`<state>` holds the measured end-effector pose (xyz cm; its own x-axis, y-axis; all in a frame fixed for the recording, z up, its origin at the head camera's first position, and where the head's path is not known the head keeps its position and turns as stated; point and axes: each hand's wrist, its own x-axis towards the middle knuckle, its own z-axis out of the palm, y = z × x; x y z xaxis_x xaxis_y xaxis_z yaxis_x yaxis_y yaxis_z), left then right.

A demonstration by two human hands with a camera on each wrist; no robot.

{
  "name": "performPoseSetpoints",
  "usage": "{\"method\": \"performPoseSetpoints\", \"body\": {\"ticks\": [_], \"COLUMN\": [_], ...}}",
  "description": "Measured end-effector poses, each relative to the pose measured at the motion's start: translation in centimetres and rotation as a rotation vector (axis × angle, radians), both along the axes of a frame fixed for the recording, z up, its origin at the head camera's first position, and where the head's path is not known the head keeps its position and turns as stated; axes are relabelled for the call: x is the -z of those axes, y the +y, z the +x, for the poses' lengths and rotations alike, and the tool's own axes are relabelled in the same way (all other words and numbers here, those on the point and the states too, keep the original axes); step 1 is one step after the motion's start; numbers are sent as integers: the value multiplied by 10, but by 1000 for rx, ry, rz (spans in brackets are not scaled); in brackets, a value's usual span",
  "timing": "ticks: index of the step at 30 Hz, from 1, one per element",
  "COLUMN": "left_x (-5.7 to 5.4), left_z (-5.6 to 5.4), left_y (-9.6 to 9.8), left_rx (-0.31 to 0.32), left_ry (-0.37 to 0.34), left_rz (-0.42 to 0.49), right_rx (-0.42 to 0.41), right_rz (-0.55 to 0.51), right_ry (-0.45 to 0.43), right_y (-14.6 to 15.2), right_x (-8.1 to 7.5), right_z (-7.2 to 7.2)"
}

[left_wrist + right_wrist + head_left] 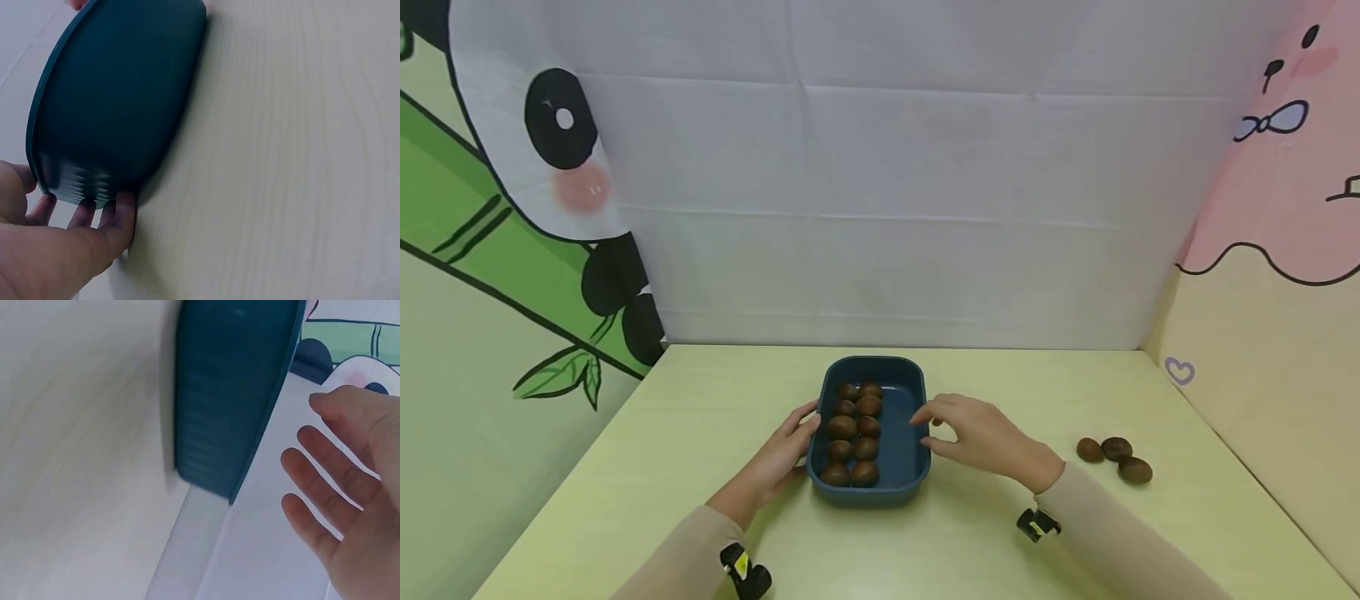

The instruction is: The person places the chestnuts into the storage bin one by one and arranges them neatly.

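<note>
A dark blue rectangular box [901, 457] stands on the table. Several brown chestnuts [842, 427] lie inside it in two columns along its left side, with bare floor to their right. At the box's left wall, my left hand [781, 458] holds it, thumb by the rim; the left wrist view shows the fingertips against the outer wall [106, 94]. My right hand [977, 433] hovers at the right rim, fingers apart and loosely bent. Nothing lies between its fingers in the right wrist view, where the box's outer side [231, 394] appears beside the hand [356, 487].
Three loose chestnuts [1116, 450] lie in a group on the pale wooden table [970, 542], right of the right hand. A white cloth panel [895, 275] closes off the back, and printed side panels [1277, 333] stand left and right. Each wrist wears a small black device [1038, 524].
</note>
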<state>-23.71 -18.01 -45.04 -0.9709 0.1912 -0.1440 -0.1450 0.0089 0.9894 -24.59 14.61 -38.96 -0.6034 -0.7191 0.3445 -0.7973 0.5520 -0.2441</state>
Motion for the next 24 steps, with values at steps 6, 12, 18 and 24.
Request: {"method": "performPoseSetpoints", "body": {"ticks": [6, 12, 18, 24], "left_x": [-2, -1, -1, 0], "left_z": [0, 0, 0, 0], "left_y": [0, -1, 0, -1], "left_rx": [7, 7, -6, -4], "left_ry": [2, 5, 5, 2], "left_rz": [3, 3, -4, 5], "right_rx": [93, 164, 231, 306], "right_rz": [35, 69, 101, 114], "right_ry": [-26, -72, -149, -202], "right_y": [48, 97, 141, 176], "right_x": [0, 3, 8, 19], "right_z": [4, 4, 3, 0]}}
